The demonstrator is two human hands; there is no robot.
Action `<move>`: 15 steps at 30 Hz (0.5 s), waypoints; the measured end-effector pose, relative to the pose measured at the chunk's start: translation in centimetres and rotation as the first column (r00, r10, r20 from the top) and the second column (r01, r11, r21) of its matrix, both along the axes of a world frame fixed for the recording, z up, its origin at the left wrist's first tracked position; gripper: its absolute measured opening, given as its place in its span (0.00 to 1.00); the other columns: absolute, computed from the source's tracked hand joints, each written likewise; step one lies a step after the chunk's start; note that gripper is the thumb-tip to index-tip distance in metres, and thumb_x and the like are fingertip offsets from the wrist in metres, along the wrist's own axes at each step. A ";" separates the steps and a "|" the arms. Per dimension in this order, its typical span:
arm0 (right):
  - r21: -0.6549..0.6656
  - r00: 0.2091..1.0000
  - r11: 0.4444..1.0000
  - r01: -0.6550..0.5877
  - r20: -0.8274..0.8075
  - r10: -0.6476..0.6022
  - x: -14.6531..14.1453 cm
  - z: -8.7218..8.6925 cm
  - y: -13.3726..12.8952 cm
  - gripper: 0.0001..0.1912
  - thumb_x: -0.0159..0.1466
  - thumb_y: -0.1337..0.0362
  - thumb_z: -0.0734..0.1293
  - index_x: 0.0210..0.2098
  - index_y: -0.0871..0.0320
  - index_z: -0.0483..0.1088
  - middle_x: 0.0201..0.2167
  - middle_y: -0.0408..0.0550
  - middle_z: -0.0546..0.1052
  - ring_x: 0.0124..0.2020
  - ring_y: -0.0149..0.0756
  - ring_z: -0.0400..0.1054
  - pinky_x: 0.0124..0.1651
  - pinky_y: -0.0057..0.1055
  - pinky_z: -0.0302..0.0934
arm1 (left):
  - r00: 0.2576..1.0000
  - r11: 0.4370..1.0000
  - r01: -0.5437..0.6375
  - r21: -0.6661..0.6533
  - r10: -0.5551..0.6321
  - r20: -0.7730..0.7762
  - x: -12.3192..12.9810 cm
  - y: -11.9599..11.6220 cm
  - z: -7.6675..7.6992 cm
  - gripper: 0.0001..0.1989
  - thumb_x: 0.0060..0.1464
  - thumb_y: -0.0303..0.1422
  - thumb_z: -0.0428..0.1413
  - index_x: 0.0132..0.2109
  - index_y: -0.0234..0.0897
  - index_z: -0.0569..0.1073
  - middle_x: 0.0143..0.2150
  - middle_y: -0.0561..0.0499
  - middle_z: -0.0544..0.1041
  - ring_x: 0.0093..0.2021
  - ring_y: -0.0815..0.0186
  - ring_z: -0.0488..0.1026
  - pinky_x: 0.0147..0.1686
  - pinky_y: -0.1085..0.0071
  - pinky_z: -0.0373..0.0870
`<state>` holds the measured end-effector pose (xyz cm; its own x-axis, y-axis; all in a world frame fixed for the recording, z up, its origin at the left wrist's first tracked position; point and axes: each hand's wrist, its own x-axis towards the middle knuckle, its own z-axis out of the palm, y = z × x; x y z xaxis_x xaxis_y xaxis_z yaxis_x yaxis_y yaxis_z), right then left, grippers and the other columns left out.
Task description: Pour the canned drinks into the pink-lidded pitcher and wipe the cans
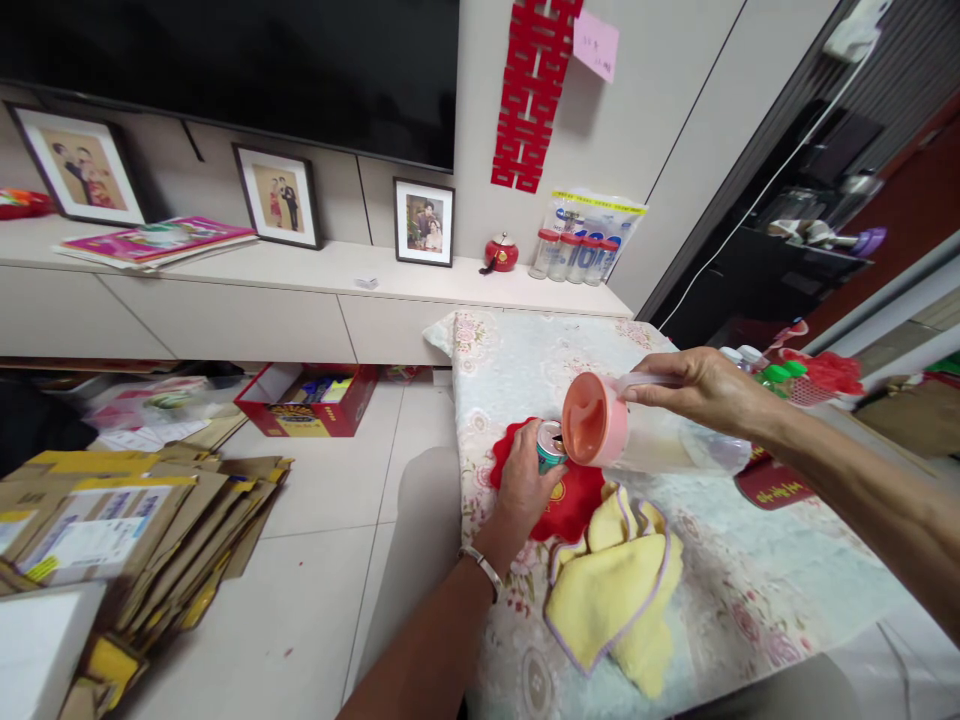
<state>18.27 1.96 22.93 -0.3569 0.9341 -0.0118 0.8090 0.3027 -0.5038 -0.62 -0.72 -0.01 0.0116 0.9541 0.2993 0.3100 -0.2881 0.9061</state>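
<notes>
- Clear plastic pink-lidded pitcher (667, 440), tilted right of the can: probably stiff, smooth; right hand (697, 383) grips its handle (646, 379), the best hold.
- Teal metal can (551, 453): likely dentable; left hand (521, 485) wraps its side, best gently.

The left hand (519, 485) conceals part of the can (551, 450); the yellow cloth (611, 605) covers part of the red mat (574, 505). The pitcher (649, 440) appears indistinct toward its base. The upper edge cuts off the television (240, 65). Handwriting on the pink note (596, 47) is illegible.
</notes>
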 end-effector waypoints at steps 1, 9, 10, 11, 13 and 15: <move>-0.002 1.000 1.000 -0.001 0.000 0.001 0.1 -0.1 0.0 0.29 0.58 0.33 0.69 0.33 0.53 0.79 0.25 0.44 0.75 0.28 0.38 0.67 0.31 0.35 0.59 | 1.000 1.000 -0.001 0.001 0.001 0.001 0.0 0.0 0.0 0.34 0.52 0.23 0.64 0.64 0.37 0.63 0.60 0.41 0.73 0.63 0.53 0.70 0.63 0.55 0.68; -0.014 1.000 1.000 0.002 -0.015 -0.002 0.1 -0.2 0.3 0.30 0.57 0.32 0.69 0.34 0.52 0.80 0.27 0.46 0.77 0.30 0.41 0.70 0.33 0.36 0.62 | 1.000 1.000 0.000 0.003 0.000 0.012 0.0 0.0 -0.1 0.34 0.51 0.23 0.64 0.64 0.40 0.64 0.60 0.42 0.73 0.63 0.53 0.71 0.63 0.55 0.67; -0.016 1.000 1.000 0.001 -0.019 -0.002 0.1 -0.2 0.3 0.29 0.57 0.32 0.69 0.34 0.52 0.80 0.28 0.46 0.78 0.31 0.41 0.70 0.33 0.36 0.62 | 1.000 1.000 -0.001 0.002 0.001 0.012 0.0 0.0 -0.1 0.34 0.51 0.23 0.64 0.64 0.40 0.64 0.60 0.42 0.73 0.63 0.53 0.71 0.63 0.54 0.68; -0.016 1.000 1.000 0.000 -0.022 0.000 0.1 -0.2 0.3 0.29 0.57 0.32 0.69 0.34 0.52 0.80 0.28 0.46 0.78 0.31 0.41 0.71 0.34 0.36 0.63 | 1.000 1.000 -0.001 0.000 0.001 0.013 0.0 0.1 -0.1 0.34 0.51 0.23 0.64 0.64 0.40 0.64 0.60 0.42 0.73 0.63 0.53 0.71 0.63 0.54 0.68; -0.015 1.000 1.000 -0.001 -0.028 0.001 0.2 -0.2 0.3 0.29 0.57 0.32 0.69 0.34 0.52 0.80 0.29 0.46 0.79 0.32 0.42 0.71 0.34 0.36 0.63 | 1.000 1.000 -0.001 -0.003 0.001 0.013 0.1 0.1 -0.1 0.35 0.50 0.23 0.64 0.64 0.40 0.64 0.60 0.41 0.72 0.63 0.52 0.70 0.63 0.54 0.68; -0.014 1.000 1.000 0.001 -0.027 -0.002 0.2 -0.3 0.4 0.29 0.57 0.32 0.69 0.34 0.52 0.80 0.29 0.46 0.79 0.32 0.41 0.71 0.34 0.36 0.63 | 1.000 1.000 -0.001 -0.004 0.001 0.013 0.1 0.1 -0.1 0.35 0.51 0.23 0.64 0.64 0.40 0.64 0.61 0.41 0.72 0.63 0.52 0.70 0.63 0.54 0.67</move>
<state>18.50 2.33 22.62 -0.3560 0.9344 -0.0151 0.7953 0.2944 -0.5300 -0.55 -0.60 -0.10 0.0068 0.9554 0.2954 0.2980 -0.2839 0.9114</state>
